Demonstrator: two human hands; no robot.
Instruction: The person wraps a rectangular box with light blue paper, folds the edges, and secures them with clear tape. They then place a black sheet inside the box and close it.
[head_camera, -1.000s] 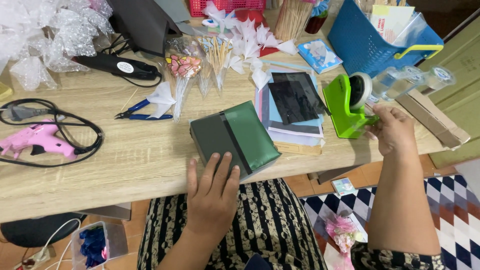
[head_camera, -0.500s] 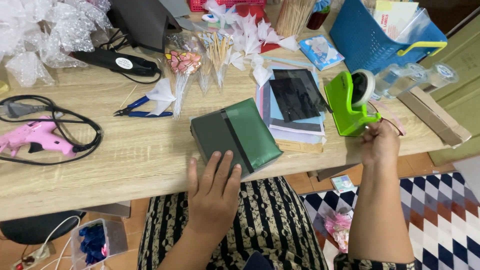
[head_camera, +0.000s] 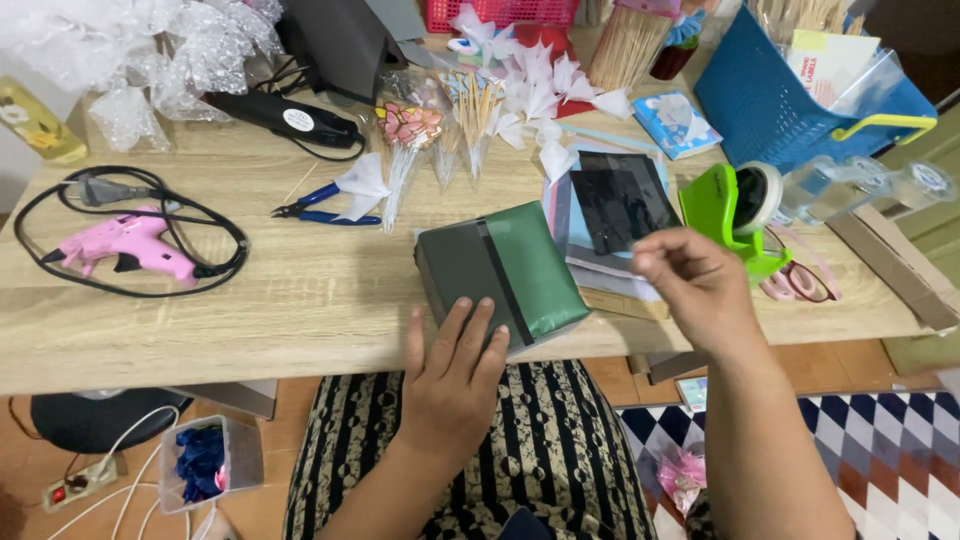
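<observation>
bright, even indoor light falls from above on the tabletop (head_camera: 300, 310), whose pale wood is well lit with no strong glare. shadows are soft and short: a faint one lies under the left hand (head_camera: 452, 375) at the near edge, and the floor below the tabletop is dimmer. the bubble wrap (head_camera: 150, 50) at far left is nearly washed out to white. the right hand (head_camera: 700, 290) is slightly blurred at its fingertips. straight edges bow a little toward the corners. the middle is sharp.
</observation>
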